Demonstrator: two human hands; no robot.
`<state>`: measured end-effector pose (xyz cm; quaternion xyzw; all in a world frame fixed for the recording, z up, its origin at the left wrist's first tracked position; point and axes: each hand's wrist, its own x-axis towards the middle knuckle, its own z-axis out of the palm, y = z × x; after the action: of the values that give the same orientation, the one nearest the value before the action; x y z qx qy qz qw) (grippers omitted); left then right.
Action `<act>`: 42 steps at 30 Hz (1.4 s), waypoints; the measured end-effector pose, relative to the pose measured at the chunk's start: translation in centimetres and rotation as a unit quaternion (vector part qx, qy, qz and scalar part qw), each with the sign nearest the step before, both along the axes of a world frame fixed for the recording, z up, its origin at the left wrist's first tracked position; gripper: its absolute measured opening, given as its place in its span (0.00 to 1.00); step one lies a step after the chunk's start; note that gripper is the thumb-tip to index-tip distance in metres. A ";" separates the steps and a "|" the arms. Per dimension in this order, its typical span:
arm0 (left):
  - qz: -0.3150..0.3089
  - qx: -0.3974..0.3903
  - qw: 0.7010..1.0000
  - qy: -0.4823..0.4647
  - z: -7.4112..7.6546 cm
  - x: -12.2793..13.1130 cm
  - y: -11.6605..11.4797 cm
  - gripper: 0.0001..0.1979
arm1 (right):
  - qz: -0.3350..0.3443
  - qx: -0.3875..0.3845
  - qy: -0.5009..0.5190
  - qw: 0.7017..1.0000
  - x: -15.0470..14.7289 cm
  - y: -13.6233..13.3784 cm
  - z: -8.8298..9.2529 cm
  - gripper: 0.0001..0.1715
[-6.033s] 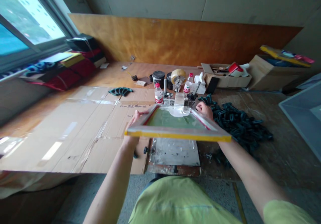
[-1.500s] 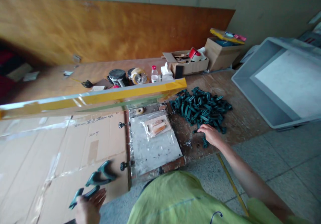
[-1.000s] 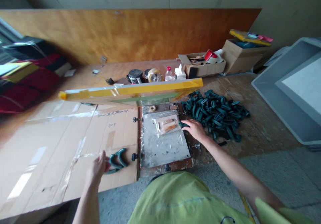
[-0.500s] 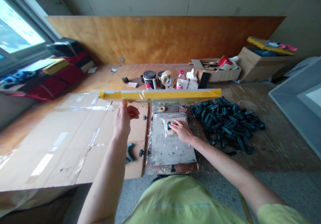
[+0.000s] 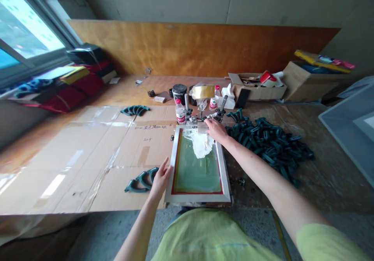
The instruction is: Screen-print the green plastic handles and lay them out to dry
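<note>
A silver-edged screen printing frame (image 5: 227,183) lies flat in front of me, with green mesh and a red border line inside it. A patch of white ink or paste (image 5: 202,146) covers the far part of the mesh. My right hand (image 5: 215,129) is closed on a pale squeegee (image 5: 202,127) at the frame's far end, just behind the white patch. At the left rail is my left hand (image 5: 161,176), fingers stretched and apart, seemingly touching the frame's outer edge. Beside that hand, several dark green curved handles (image 5: 140,181) rest on the cardboard (image 5: 117,167).
A heap of dark green handles (image 5: 271,144) lies on the right. Behind the frame stand metal clamps (image 5: 220,113), a red-capped bottle (image 5: 179,113), a black tub (image 5: 179,91) and a tape roll (image 5: 203,92). More handles (image 5: 134,110) sit at the cardboard's far edge. A grey bin (image 5: 347,124) stands far right.
The raised frame has come down flat over the plate. My left hand has moved down and toward me. My right hand has left the plate and gone forward to the squeegee.
</note>
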<state>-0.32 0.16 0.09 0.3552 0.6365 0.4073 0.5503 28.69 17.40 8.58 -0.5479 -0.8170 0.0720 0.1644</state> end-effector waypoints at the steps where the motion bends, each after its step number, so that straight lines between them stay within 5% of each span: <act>1: -0.005 -0.003 1.000 0.004 -0.4 -0.1 0.1 0.46 | -0.005 -0.026 -0.028 0.999 -0.4 0.0 -0.3 0.16; 4: -0.019 -0.011 1.000 0.001 -0.4 -0.3 0.2 0.44 | 0.006 -0.050 -0.061 0.997 -0.2 -1.3 -1.6 0.06; 11: -0.024 -0.035 0.998 -0.055 0.7 -0.1 0.1 0.42 | 0.062 0.008 -0.056 0.997 -0.1 -2.7 -2.5 0.12; 19: -0.027 -0.042 0.998 -0.038 0.5 -0.2 0.0 0.39 | 0.093 -0.003 -0.033 0.995 -1.3 -3.5 -2.9 0.07; 24: -0.020 -0.019 0.999 -0.023 -0.1 -0.3 0.1 0.37 | 0.216 -0.018 -0.013 0.976 1.2 -6.5 -2.7 0.16; 27: -0.018 -0.016 1.000 -0.012 -0.2 -0.3 0.1 0.37 | 0.254 -0.049 -0.029 0.965 1.9 -6.0 -1.6 0.13; 32: -0.011 -0.002 1.000 0.009 -0.9 -0.5 0.2 0.35 | 0.168 0.016 -0.031 0.985 0.4 -5.7 -2.6 0.11; 36: -0.004 -0.011 1.000 0.003 -0.9 -0.5 0.2 0.35 | 0.204 0.049 -0.008 0.978 0.4 -8.2 -4.2 0.15; 40: 0.004 -0.023 1.000 -0.012 1.1 0.0 0.2 0.35 | 0.167 0.013 0.020 0.986 0.5 -6.4 -2.7 0.11; 42: 0.004 -0.032 0.999 -0.020 2.9 0.1 0.1 0.38 | 0.094 -0.004 0.040 0.995 -0.4 -3.7 -1.3 0.22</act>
<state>-0.17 0.30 2.94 0.3266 0.6397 0.3958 0.5722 28.27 13.74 7.30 -0.4659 -0.8575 0.1119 0.1873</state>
